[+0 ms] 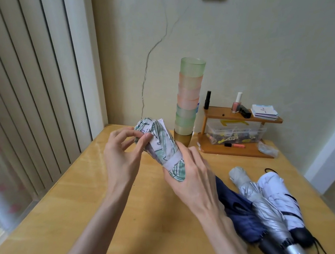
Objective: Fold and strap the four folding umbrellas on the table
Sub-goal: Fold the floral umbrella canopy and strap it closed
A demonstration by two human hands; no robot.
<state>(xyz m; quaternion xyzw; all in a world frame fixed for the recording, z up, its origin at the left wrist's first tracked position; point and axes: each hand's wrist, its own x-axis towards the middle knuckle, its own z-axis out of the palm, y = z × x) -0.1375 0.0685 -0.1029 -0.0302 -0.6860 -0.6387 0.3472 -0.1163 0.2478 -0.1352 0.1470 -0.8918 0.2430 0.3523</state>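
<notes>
Four folding umbrellas are in view: one leaf-patterned umbrella (160, 146) at centre and, at 4 o'clock, one navy umbrella (242, 215), one silver umbrella (265, 207) and one white umbrella (279, 198). At 12 o'clock there is one stack of about eight frosted tumblers (188, 100). At 2 o'clock one wooden rack (221, 114) carries one nail polish bottle (236, 105), two black tubes, one upright tube (207, 100) and one lying tube (245, 112), one clear box (234, 131) and one orange highlighter (235, 145).

Open tabletop (67, 209) near left; at right, navy umbrella (242, 215), silver umbrella (265, 207), white umbrella (279, 198); behind, cup stack (188, 100) and shelf (242, 116).

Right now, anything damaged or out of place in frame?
A long crack runs down the wall behind the table. The navy umbrella, silver umbrella and white umbrella lie loose and overlapping at right. The held patterned umbrella looks fine.
</notes>
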